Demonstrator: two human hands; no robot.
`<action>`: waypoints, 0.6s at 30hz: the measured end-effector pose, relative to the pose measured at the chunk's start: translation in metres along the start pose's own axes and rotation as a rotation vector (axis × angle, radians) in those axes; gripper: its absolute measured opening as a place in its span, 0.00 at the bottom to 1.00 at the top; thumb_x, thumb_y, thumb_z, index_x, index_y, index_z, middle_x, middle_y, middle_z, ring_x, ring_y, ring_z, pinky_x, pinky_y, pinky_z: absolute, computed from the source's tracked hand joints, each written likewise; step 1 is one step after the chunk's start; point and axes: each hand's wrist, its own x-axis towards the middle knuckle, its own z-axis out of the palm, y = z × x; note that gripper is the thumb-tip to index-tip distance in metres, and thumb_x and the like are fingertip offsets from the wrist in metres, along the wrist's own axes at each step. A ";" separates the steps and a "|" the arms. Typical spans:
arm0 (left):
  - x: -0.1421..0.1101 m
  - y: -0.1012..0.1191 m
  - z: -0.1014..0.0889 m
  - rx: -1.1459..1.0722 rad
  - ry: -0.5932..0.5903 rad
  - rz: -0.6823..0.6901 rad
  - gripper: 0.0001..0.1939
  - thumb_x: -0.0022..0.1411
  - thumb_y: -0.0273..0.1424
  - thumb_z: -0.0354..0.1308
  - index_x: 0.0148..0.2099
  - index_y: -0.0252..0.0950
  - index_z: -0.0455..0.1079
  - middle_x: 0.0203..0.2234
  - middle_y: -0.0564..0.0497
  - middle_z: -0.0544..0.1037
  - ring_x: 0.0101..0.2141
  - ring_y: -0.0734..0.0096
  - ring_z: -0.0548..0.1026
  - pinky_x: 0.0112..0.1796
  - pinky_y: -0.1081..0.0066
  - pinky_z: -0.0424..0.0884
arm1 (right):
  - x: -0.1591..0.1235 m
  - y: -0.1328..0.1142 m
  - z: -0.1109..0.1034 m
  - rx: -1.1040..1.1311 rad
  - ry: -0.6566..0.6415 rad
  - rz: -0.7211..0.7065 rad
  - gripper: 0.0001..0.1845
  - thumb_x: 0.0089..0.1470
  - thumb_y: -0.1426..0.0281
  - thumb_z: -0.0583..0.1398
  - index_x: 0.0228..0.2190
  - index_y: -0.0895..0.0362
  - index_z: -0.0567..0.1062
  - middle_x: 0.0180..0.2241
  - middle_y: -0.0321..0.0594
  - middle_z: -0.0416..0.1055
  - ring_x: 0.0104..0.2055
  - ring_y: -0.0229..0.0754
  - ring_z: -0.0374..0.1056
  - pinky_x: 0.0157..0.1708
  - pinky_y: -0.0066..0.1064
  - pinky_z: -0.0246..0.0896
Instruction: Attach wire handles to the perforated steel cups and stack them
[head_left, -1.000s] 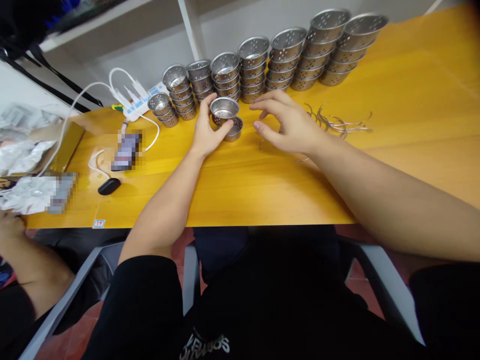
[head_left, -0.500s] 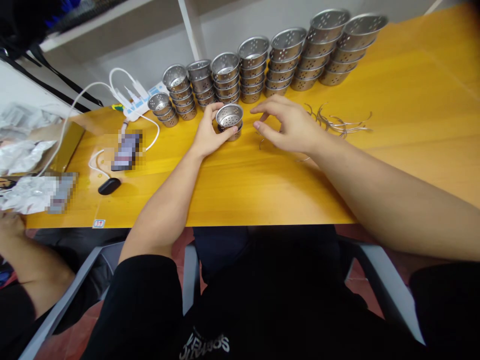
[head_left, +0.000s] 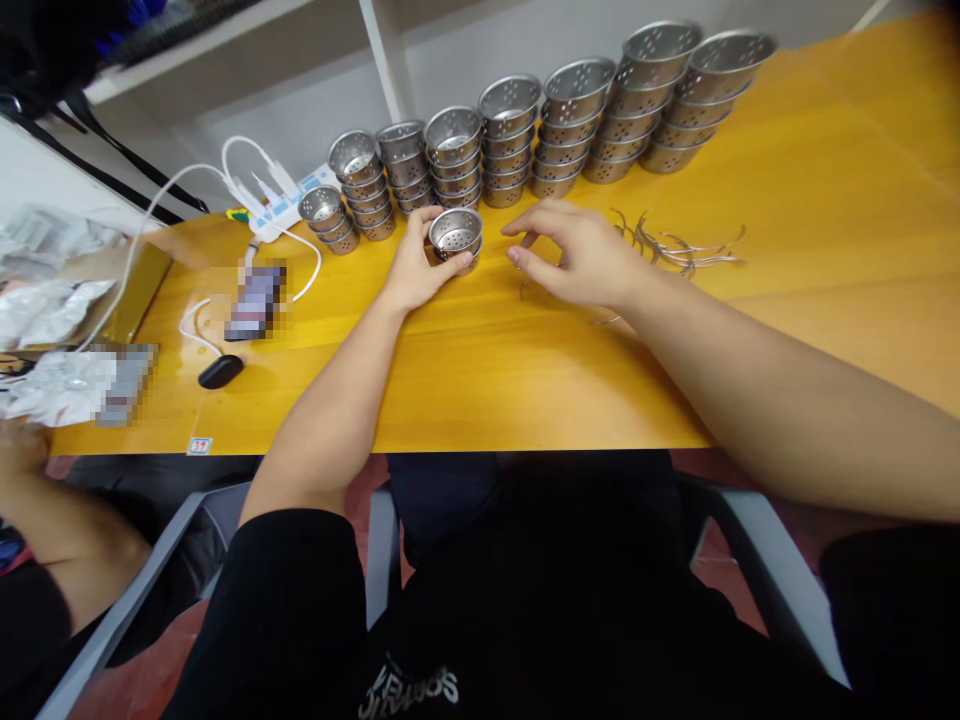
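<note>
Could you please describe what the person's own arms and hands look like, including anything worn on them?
The left hand and right hand are ungloved, with no rings, watch or bracelet visible. The forearms are bare; short black sleeves cover the upper arms. The black shirt carries pale lettering.

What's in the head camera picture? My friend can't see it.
A left hand grips a small stack of perforated metal cups on a yellow table. The right hand is open nearby. Behind stand taller cup stacks.
</note>
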 end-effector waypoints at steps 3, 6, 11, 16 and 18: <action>0.000 -0.006 0.001 0.028 -0.013 0.004 0.65 0.58 0.81 0.83 0.79 0.48 0.66 0.74 0.31 0.85 0.74 0.37 0.87 0.80 0.30 0.80 | 0.000 0.002 0.001 -0.005 -0.003 0.000 0.31 0.80 0.36 0.68 0.66 0.42 0.92 0.63 0.53 0.92 0.66 0.77 0.89 0.76 0.77 0.83; -0.001 0.000 0.002 0.056 0.037 -0.013 0.69 0.54 0.84 0.82 0.80 0.48 0.68 0.77 0.30 0.82 0.78 0.33 0.83 0.80 0.30 0.79 | -0.001 0.002 0.001 -0.001 -0.003 0.012 0.31 0.80 0.36 0.69 0.66 0.41 0.92 0.64 0.52 0.92 0.66 0.77 0.89 0.76 0.77 0.83; 0.006 0.028 -0.017 0.097 0.351 -0.012 0.60 0.57 0.95 0.62 0.65 0.51 0.77 0.58 0.41 0.91 0.55 0.47 0.90 0.60 0.42 0.86 | -0.002 0.005 0.000 -0.008 0.006 0.001 0.31 0.80 0.35 0.68 0.66 0.39 0.93 0.63 0.51 0.93 0.64 0.76 0.90 0.74 0.78 0.85; 0.010 0.010 -0.080 0.337 0.579 0.063 0.48 0.79 0.87 0.42 0.60 0.51 0.75 0.59 0.46 0.88 0.64 0.54 0.84 0.67 0.41 0.79 | -0.002 0.011 0.000 -0.002 0.016 -0.002 0.35 0.80 0.31 0.66 0.66 0.41 0.93 0.63 0.51 0.93 0.64 0.75 0.91 0.73 0.75 0.86; 0.008 -0.012 -0.104 0.481 0.526 0.097 0.48 0.86 0.80 0.33 0.72 0.48 0.70 0.70 0.45 0.86 0.85 0.63 0.68 0.84 0.39 0.61 | -0.002 0.013 0.001 -0.002 0.018 0.001 0.36 0.80 0.30 0.66 0.66 0.41 0.93 0.62 0.51 0.93 0.63 0.75 0.91 0.72 0.75 0.87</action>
